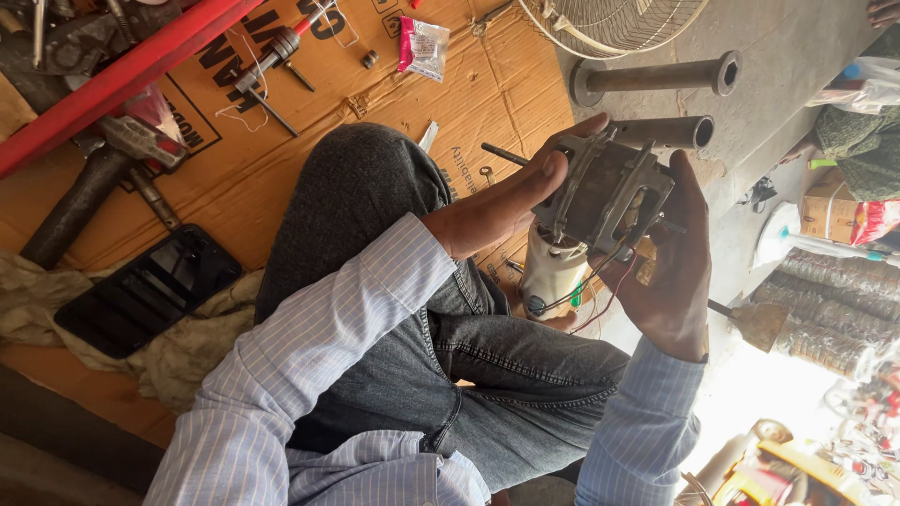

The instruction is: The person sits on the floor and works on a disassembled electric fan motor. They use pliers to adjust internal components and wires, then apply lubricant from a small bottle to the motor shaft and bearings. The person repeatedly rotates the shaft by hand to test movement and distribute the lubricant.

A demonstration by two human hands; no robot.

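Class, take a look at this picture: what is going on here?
A person sitting on flattened cardboard holds a small electric motor up in both hands. The left hand grips its near side with the thumb on top, while the right hand cups the far side. Thin wires trail from the motor down to a white housing by the knee. A hammer, screwdrivers and metal tubes lie around.

Flattened cardboard [281,159], hammer [103,178], red bar [112,80], black tray [145,289], 2 metal pipes [656,77], fan grille [609,23]
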